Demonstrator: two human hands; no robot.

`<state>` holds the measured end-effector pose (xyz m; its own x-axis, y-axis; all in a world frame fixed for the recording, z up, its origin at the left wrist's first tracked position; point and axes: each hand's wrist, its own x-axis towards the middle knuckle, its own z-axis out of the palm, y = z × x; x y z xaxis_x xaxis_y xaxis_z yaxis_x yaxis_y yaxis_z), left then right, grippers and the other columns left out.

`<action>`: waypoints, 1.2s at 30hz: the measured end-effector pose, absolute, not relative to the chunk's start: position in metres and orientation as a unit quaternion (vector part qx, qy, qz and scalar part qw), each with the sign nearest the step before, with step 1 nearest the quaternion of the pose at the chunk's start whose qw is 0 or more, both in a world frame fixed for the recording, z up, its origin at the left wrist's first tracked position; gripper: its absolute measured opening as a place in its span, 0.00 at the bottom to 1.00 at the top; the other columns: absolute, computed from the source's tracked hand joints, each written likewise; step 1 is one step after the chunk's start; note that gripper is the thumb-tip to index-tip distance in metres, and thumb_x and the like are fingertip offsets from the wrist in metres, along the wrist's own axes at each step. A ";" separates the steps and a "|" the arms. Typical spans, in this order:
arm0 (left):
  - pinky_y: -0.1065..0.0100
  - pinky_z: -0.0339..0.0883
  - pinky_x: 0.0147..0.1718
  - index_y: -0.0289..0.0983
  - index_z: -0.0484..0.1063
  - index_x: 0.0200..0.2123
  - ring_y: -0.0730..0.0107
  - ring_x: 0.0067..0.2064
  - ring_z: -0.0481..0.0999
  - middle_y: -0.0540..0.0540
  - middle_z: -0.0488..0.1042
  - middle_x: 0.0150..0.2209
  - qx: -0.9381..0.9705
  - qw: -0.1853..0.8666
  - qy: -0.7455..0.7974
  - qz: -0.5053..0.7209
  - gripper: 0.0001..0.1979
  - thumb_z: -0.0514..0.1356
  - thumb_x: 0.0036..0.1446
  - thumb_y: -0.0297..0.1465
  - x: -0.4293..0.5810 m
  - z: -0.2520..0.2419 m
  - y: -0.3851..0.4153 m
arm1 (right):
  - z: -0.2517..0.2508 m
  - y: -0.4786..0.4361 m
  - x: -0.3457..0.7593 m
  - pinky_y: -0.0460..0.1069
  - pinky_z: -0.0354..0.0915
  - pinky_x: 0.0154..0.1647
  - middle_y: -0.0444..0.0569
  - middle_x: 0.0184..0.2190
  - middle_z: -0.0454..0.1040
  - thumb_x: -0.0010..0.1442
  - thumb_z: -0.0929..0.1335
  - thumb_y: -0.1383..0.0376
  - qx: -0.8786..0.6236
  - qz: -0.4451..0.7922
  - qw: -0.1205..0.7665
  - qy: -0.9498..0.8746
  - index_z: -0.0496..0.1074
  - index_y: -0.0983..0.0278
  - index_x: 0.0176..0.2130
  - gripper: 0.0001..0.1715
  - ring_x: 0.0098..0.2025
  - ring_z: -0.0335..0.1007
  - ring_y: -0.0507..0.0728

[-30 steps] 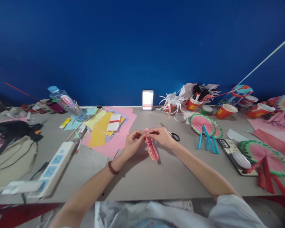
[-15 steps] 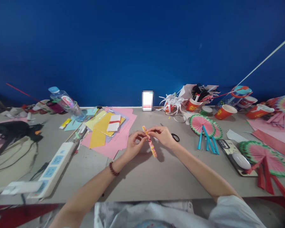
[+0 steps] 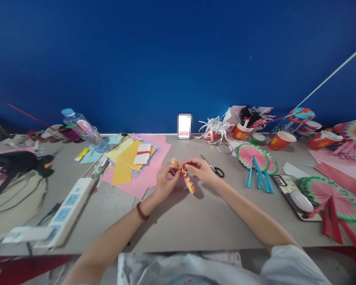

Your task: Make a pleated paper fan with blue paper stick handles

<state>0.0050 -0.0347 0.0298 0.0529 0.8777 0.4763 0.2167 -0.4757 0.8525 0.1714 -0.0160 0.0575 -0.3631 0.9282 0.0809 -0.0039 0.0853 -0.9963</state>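
A pleated strip of pink and yellow paper is pinched at its middle between both hands, above the grey table. My left hand closes on it from the left, thumb and fingertips together. From the right, my right hand grips the same strip with its fingertips. The strip's upper end pokes out beyond the fingers and its lower end fans out slightly toward me. Black-handled scissors lie just right of my right hand, partly behind it.
Coloured paper sheets lie left of my hands; a white power strip is nearer. Pink-green paper fans, a phone with a white mouse, and red paper cups occupy the right. A tilted bottle stands back left.
The paper strip has turned and bent at its middle, its two ends spreading apart. My right hand has shifted slightly left, showing more of the scissors.
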 end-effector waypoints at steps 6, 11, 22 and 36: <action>0.60 0.66 0.43 0.42 0.74 0.35 0.62 0.40 0.73 0.45 0.75 0.35 0.697 0.250 0.400 0.540 0.05 0.60 0.55 0.34 0.002 0.028 -0.034 | 0.054 -0.021 0.168 0.51 0.65 0.49 0.50 0.43 0.73 0.48 0.73 0.61 -0.377 0.538 0.414 -0.630 0.70 0.61 0.44 0.22 0.46 0.70 0.55; 0.56 0.60 0.53 0.42 0.72 0.44 0.58 0.53 0.66 0.41 0.68 0.47 0.700 0.155 0.430 0.548 0.13 0.61 0.54 0.34 -0.002 0.023 -0.032 | 0.054 -0.013 0.173 0.51 0.65 0.48 0.48 0.41 0.74 0.49 0.71 0.62 -0.397 0.562 0.462 -0.560 0.70 0.62 0.41 0.17 0.44 0.70 0.55; 0.69 0.67 0.25 0.34 0.74 0.39 0.69 0.27 0.72 0.44 0.75 0.30 0.477 0.606 0.439 0.460 0.20 0.63 0.49 0.44 -0.010 0.020 -0.008 | 0.045 0.008 0.192 0.48 0.68 0.35 0.44 0.33 0.77 0.45 0.73 0.64 -0.412 0.652 0.468 -0.431 0.71 0.61 0.39 0.19 0.31 0.73 0.53; 0.73 0.63 0.20 0.33 0.76 0.31 0.72 0.23 0.72 0.45 0.77 0.25 0.377 0.630 0.440 0.517 0.19 0.66 0.45 0.44 -0.008 0.014 -0.003 | 0.034 0.017 0.194 0.47 0.70 0.33 0.46 0.33 0.79 0.45 0.74 0.58 -0.450 0.627 0.484 -0.412 0.73 0.62 0.42 0.23 0.33 0.75 0.54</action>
